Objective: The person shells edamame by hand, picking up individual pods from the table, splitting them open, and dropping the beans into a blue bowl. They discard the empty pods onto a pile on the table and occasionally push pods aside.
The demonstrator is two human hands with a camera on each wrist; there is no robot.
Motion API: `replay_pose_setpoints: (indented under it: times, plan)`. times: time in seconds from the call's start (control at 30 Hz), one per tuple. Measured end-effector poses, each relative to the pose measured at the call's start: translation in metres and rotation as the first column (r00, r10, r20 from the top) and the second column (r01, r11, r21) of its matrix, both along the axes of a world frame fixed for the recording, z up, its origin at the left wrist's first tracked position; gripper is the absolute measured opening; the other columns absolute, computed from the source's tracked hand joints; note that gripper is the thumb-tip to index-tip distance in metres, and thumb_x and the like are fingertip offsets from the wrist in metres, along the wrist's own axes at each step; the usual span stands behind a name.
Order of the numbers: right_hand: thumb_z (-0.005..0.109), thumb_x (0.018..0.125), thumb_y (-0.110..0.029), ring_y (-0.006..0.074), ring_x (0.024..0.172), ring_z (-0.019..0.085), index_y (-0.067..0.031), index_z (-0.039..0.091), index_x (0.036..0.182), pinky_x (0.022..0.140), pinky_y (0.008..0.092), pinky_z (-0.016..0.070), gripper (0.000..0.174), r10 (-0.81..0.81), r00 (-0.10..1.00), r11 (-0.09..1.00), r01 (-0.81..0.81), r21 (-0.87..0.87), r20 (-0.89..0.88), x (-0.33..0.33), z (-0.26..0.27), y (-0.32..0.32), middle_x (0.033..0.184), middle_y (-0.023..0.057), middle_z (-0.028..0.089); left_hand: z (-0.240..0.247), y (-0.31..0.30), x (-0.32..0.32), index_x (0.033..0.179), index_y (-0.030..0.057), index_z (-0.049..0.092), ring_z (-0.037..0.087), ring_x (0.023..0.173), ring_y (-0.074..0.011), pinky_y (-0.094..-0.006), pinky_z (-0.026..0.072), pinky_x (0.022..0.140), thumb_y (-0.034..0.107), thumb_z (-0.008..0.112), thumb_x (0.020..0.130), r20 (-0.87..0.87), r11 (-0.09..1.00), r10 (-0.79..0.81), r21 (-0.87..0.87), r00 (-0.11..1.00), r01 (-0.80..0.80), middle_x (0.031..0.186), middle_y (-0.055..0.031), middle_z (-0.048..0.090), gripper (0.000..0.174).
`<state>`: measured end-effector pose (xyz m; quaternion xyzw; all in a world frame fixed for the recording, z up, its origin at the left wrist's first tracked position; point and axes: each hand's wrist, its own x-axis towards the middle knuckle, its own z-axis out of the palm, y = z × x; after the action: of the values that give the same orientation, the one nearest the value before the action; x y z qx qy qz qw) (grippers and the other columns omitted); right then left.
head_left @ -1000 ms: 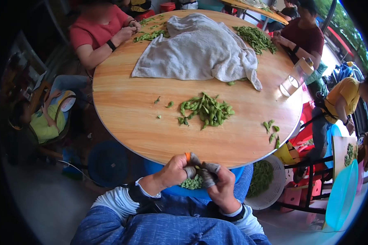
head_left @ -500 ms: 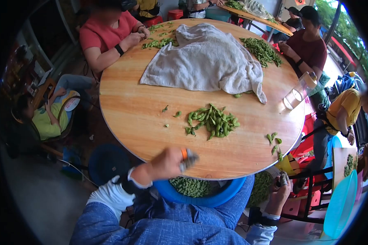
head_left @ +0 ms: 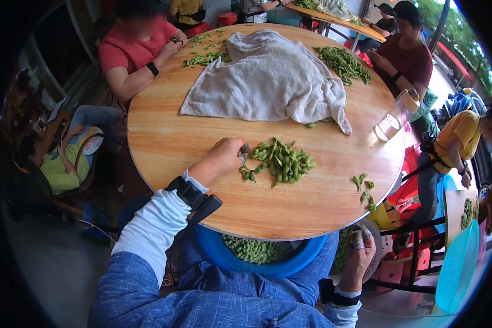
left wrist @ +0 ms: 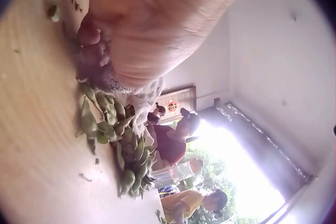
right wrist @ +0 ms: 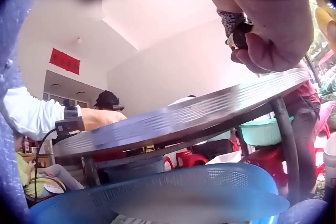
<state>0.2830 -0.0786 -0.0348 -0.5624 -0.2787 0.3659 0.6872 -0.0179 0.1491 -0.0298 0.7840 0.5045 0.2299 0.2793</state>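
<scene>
My left hand (head_left: 223, 157) reaches over the round wooden table, its grey-wrapped fingertips right at the left edge of a pile of green soybean pods (head_left: 287, 164). An orange band shows on one finger. In the left wrist view the little fingers curl down beside the pods (left wrist: 136, 161); what the fingertips hold is hidden, so I cannot tell. My right hand (head_left: 361, 254) is low beyond the table's right front edge, over a basket (head_left: 373, 268). Its fingers are curled, with grey wraps on them; the right wrist view shows them bent in against the thumb.
A blue tub (head_left: 213, 254) with shelled beans (head_left: 251, 249) sits below the table edge. Grey cloth (head_left: 268, 82) covers the table's middle. A water bottle (head_left: 391, 123) and a few loose pods (head_left: 363, 183) lie right. Other people sit around.
Both hands were together over the tub, then parted. The right hand went to the right, over the basket; the left moved forward across the table to the pod pile.
</scene>
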Motion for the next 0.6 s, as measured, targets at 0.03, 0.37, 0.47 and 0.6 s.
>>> replay_pose_setpoints:
  times: [0.03,0.37,0.47,0.6]
  plan:
    - [0.056,0.081,-0.012,0.0031,0.058,0.048,-0.0010,0.056,0.095,0.046,0.0131,0.0318,0.019,0.061,0.998,0.998,-0.060,-0.028,0.030,-0.004,-0.001,0.000,0.071,0.0000,0.055,0.001,-0.005,-0.003,0.082,-0.0017,0.055,0.053,0.058,-0.0166,-0.0266,0.0423,0.054,-0.001,0.054,0.068,0.031,0.999,0.033,-0.012,0.999,-0.033,0.064,-0.0080,0.056,0.014]
    - [0.054,0.080,-0.003,0.0100,0.081,0.052,0.0019,0.042,0.116,0.073,0.0218,0.0414,0.038,0.603,0.787,0.795,-0.606,0.017,-0.132,-0.108,0.021,0.034,0.088,0.0045,0.055,0.019,-0.118,0.027,0.086,0.0043,0.050,0.057,0.058,-0.0146,-0.0258,0.0468,0.051,0.004,0.059,0.075,0.824,0.857,0.381,-0.485,0.420,0.174,0.070,-0.0081,0.058,0.014]
    - [0.054,0.080,-0.004,0.0110,0.080,0.054,0.0031,0.048,0.108,0.073,0.0230,0.0428,0.029,0.605,0.780,0.794,-0.606,0.045,-0.162,-0.116,0.018,0.038,0.088,0.0058,0.058,0.022,-0.148,0.043,0.086,0.0020,0.049,0.058,0.064,-0.0115,-0.0231,0.0476,0.057,-0.001,0.058,0.075,0.822,0.857,0.377,-0.484,0.426,0.176,0.072,-0.0059,0.058,0.015]
    - [0.055,0.081,-0.005,0.0110,0.078,0.055,0.0039,0.055,0.097,0.071,0.0229,0.0440,0.019,0.598,0.798,0.801,-0.598,0.017,-0.070,-0.107,0.014,0.035,0.086,0.0063,0.060,0.027,-0.157,0.039,0.091,-0.0021,0.048,0.057,0.068,-0.0101,-0.0224,0.0481,0.062,-0.003,0.058,0.074,0.667,0.961,0.070,-0.244,0.742,0.129,0.075,-0.0052,0.058,0.019]
